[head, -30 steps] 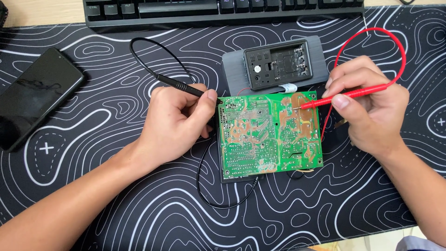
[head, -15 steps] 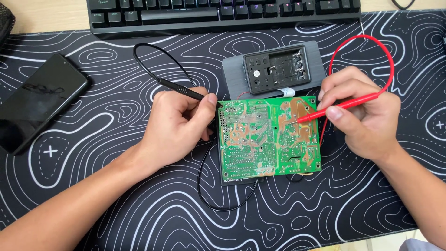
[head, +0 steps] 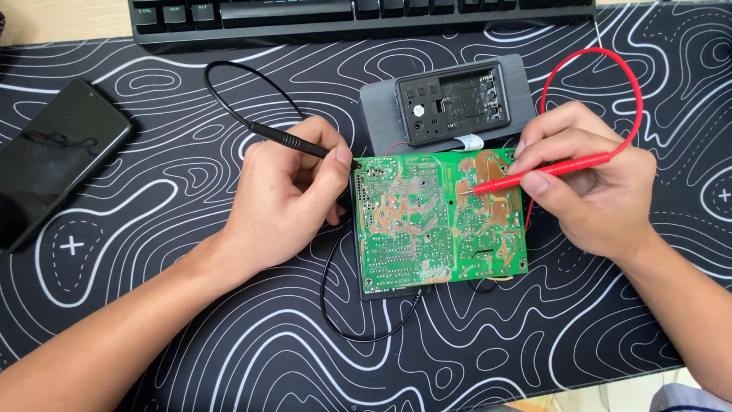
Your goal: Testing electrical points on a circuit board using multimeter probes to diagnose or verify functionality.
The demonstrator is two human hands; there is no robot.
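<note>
A green circuit board (head: 441, 221) lies solder side up near the middle of the tabletop (head: 229, 351), which is covered by a black mat with white contour lines. The board rests on a dark base whose edge shows under its lower left corner.

The left hand (head: 286, 202) is closed around a black test probe (head: 301, 145), held like a pen, with its tip at the board's upper left corner. The right hand (head: 591, 183) grips a red test probe (head: 545, 172) the same way, its metal point touching a solder pad in the board's upper right part. A black lead (head: 229, 84) loops away from the black probe toward the keyboard (head: 366, 15), and a red lead (head: 610, 69) arcs above the right hand.

Just behind the board sits a grey case with a dark open compartment (head: 454, 103), joined to the board by short wires.

The board looks light, stiff and thin, and probably brittle at its soldered joints, with sharp pin ends across its upper face. It would best be held by its bare edges, not by the soldered surface. The probes look light and rigid, with slim ribbed barrels that suit a pencil grip close to the tip; their leads are soft and could drag on the board. A black smartphone (head: 57, 156) lies well apart to the left.
</note>
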